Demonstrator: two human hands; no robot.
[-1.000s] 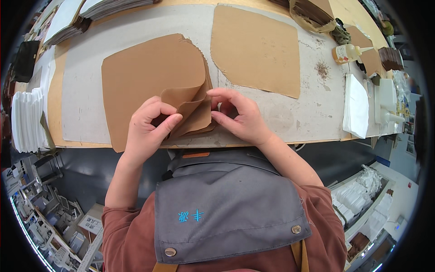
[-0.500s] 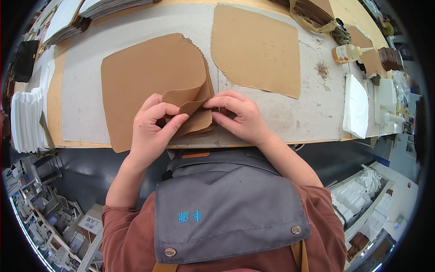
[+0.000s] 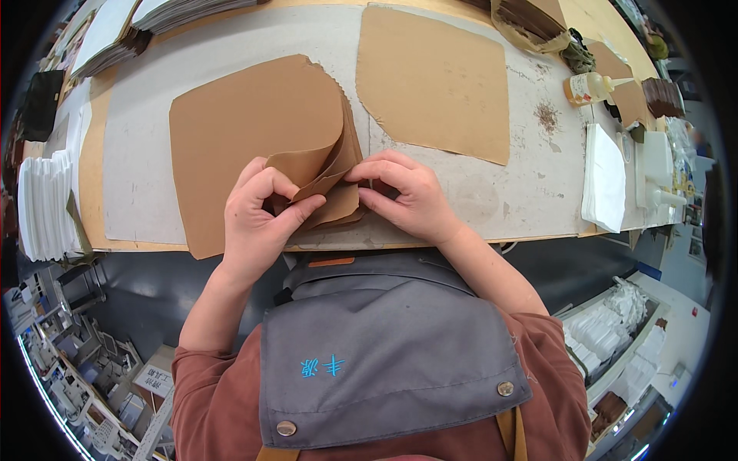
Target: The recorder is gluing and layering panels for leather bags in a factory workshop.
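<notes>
A stack of brown sheets (image 3: 238, 115), leather-like, lies at the table's front edge, left of centre. My left hand (image 3: 265, 203) pinches the lifted near corner of the upper sheets between thumb and fingers, so that they curl up and back. At the stack's near right corner is my right hand (image 3: 403, 192), with its fingertips on the edges of the lifted layers and its thumb beside the lower ones. What exactly lies between the right fingertips is partly hidden. Behind the right hand, a single lighter tan sheet (image 3: 434, 84) lies flat.
A bottle of amber liquid (image 3: 588, 90) with a pointed nozzle stands at the right, near brown crumbs (image 3: 546, 117) on the table (image 3: 469, 196). White folded sheets (image 3: 603, 180) lie at the right edge. White stacks (image 3: 46, 203) stand at the left; more brown sheets (image 3: 530, 19) are at the back.
My left hand has drawn the lifted corner slightly toward the left and down, and the gap between the curled sheets looks wider. The right hand has hardly moved.
</notes>
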